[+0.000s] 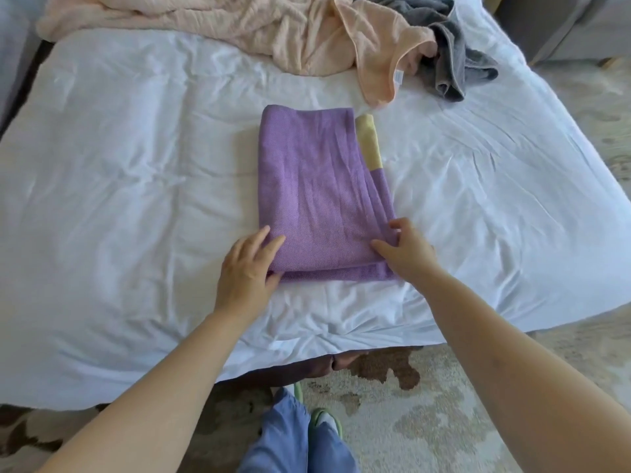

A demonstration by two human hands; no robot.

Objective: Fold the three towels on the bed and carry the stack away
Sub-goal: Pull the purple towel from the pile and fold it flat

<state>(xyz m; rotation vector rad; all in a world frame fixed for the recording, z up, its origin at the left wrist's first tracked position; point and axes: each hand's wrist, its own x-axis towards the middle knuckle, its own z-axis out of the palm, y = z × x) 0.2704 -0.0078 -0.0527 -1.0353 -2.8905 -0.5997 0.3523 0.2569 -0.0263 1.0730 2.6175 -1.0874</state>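
A purple towel (pixel 314 186) with a yellow band lies folded into a long rectangle in the middle of the white bed (pixel 119 165). My left hand (pixel 246 268) grips its near left corner, thumb under the fold. My right hand (pixel 406 250) pinches the near right corner. A peach towel (pixel 379 49) lies crumpled at the far side of the bed. A grey towel (pixel 454 63) lies bunched just right of it, partly under the peach one.
A peach blanket (pixel 170 18) is heaped along the far edge of the bed. The bed's near edge is just in front of my legs, over a patterned rug (pixel 444 421). Grey furniture (pixel 563 25) stands at the far right.
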